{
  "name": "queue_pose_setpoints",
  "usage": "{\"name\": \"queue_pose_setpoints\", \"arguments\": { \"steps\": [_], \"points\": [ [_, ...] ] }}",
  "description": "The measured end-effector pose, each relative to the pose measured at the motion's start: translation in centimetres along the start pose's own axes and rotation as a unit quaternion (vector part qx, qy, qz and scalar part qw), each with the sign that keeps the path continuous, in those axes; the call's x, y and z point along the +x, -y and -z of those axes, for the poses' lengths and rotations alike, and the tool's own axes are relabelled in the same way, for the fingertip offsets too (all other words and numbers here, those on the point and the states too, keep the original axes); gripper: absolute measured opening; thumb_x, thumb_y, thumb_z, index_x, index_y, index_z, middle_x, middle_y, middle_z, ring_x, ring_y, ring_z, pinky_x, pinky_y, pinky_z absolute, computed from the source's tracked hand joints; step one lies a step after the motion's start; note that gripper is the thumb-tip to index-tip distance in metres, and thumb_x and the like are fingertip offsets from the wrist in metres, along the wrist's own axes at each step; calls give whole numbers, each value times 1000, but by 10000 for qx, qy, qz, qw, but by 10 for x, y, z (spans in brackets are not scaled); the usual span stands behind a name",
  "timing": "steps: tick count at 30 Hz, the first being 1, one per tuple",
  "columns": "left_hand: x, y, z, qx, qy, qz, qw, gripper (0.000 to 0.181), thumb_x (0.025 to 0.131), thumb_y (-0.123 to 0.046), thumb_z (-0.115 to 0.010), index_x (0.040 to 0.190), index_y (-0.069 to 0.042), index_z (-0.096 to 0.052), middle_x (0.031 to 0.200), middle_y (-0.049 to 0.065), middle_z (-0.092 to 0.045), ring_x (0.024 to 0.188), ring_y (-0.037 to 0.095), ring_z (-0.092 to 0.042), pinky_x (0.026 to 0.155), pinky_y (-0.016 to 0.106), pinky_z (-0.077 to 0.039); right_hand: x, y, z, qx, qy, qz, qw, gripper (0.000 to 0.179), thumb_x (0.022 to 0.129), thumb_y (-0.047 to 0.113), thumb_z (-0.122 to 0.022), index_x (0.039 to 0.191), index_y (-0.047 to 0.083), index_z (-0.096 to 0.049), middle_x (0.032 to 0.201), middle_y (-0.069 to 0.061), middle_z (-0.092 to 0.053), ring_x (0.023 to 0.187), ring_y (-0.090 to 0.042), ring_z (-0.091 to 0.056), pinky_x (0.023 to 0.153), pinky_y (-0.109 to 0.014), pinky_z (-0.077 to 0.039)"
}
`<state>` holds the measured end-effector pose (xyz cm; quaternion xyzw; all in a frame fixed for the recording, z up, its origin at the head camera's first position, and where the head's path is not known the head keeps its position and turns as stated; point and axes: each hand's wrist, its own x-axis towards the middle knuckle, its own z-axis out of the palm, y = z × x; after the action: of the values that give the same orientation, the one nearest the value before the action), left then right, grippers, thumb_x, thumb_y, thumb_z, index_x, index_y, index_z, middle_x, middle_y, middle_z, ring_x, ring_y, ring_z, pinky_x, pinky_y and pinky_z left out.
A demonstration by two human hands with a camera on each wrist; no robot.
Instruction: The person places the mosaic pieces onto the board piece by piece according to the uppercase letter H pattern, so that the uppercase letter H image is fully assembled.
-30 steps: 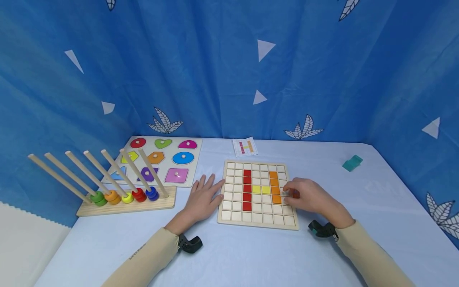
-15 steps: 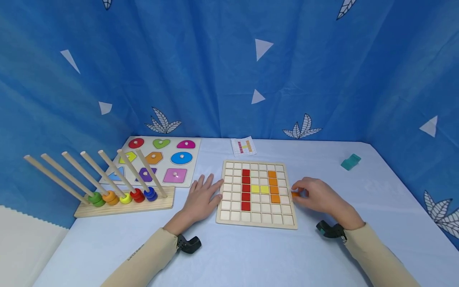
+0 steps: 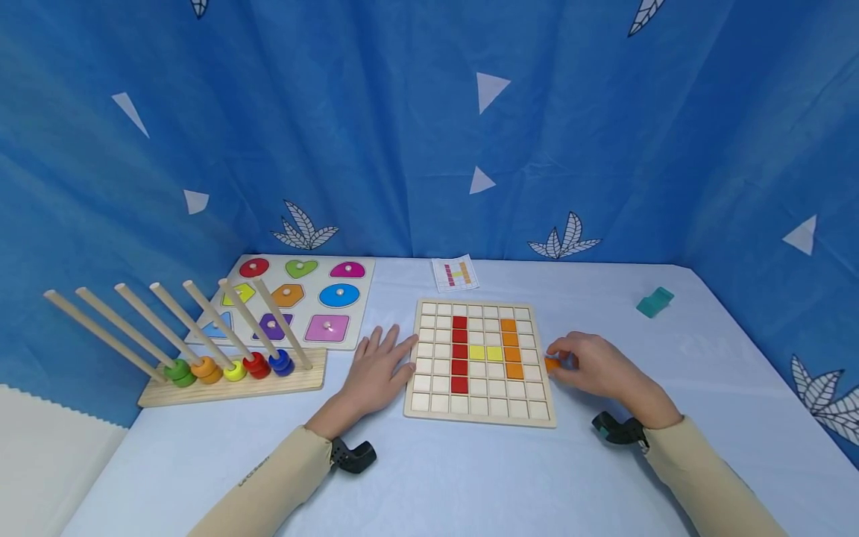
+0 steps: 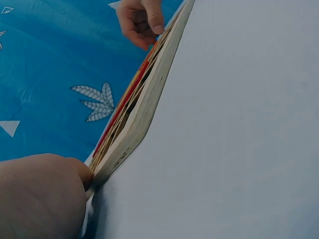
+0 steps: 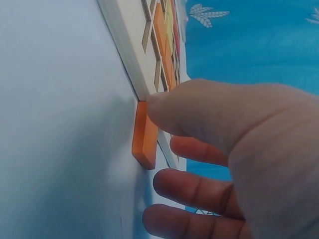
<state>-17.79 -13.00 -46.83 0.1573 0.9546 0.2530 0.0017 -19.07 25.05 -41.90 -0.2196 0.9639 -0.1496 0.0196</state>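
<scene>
A wooden grid board (image 3: 483, 422) lies in the middle of the table. Set in it are a column of several red tiles (image 3: 459, 350), two yellow tiles (image 3: 485, 353) and a column of several orange tiles (image 3: 511, 350). My left hand (image 3: 376, 377) rests flat on the table with fingers spread, index fingertip and thumb at the board's left edge. Beside the right edge, my right hand (image 3: 593, 365) pinches a loose orange tile (image 5: 145, 137) with the thumb; in the right wrist view this tile stands against the board's side, its other fingers curled behind.
A small pattern card (image 3: 456, 274) lies behind the board. To the left are a wooden peg stand (image 3: 235, 393) with coloured rings and a shape puzzle board (image 3: 305, 339). A teal piece (image 3: 655, 302) lies at the back right. A blue curtain (image 3: 376, 134) surrounds the table.
My right hand has moved right, from over the board's right-hand columns to just outside its edge, with the orange tile. In the last half second it stays nearly still. My left hand keeps its place.
</scene>
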Motion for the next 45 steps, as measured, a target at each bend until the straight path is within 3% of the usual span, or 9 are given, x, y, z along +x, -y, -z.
{"name": "queue_pose_setpoints", "arguments": {
  "steps": [26, 38, 45],
  "points": [
    [1, 0, 1, -16, 24, 0, 10000, 54, 103, -34, -53, 153, -17, -49, 166, 21, -31, 157, 49, -14, 124, 68, -11, 1, 0, -6, -61, 22, -114, 9999, 30, 79, 15, -84, 107, 7, -77, 83, 2, -64, 73, -11, -52, 64, -22, -49],
    [0, 0, 2, -12, 27, 14, 10000, 54, 103, -35, -53, 153, -17, -49, 166, 21, -31, 157, 49, -14, 124, 68, -11, 0, 1, -8, 65, -44, -22, 10000, 26, 81, 13, -82, 106, 6, -79, 80, 2, -61, 68, -9, -46, 58, -20, -40],
    [0, 0, 2, -41, 19, -4, 10000, 54, 103, -35, -53, 153, -17, -49, 166, 21, -31, 157, 49, -14, 124, 68, -11, 0, -3, -7, 74, 42, -139, 9999, 26, 82, 13, -82, 106, 7, -79, 84, 1, -64, 72, -10, -51, 63, -22, -48]
  ]
}}
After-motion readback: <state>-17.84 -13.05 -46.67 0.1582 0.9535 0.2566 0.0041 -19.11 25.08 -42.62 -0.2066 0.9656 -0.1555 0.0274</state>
